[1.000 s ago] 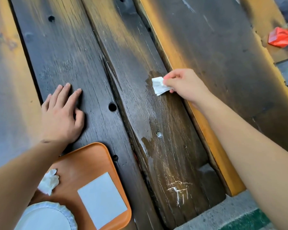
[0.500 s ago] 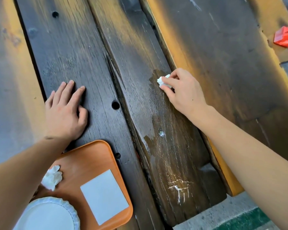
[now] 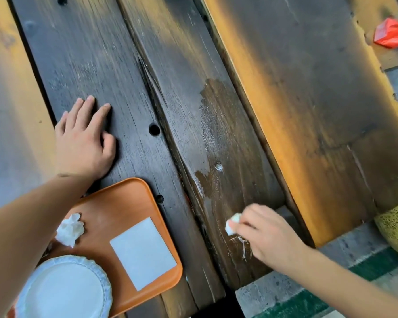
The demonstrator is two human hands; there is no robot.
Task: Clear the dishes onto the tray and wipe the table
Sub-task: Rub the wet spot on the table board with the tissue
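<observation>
My right hand (image 3: 265, 237) pinches a small white wad of tissue (image 3: 232, 223) against the dark wooden table (image 3: 115, 65), near its front edge and a white scratch mark. A wet streak runs up the plank from there. My left hand (image 3: 85, 143) lies flat on the plank to the left, fingers spread, holding nothing. Just below it sits the orange tray (image 3: 124, 198), which carries a white scalloped plate (image 3: 64, 290), a crumpled napkin (image 3: 70, 229) and a flat white paper square (image 3: 143, 253).
A red crumpled object (image 3: 391, 33) lies on the bench at the far right. A yellow speckled thing (image 3: 395, 226) shows at the right edge. Grey and green floor lies beyond the table's front edge. Bolt holes dot the planks.
My right hand has dragged the tissue down the plank toward me, from mid-table to the front edge, leaving a wet streak. My left hand has stayed flat in place.
</observation>
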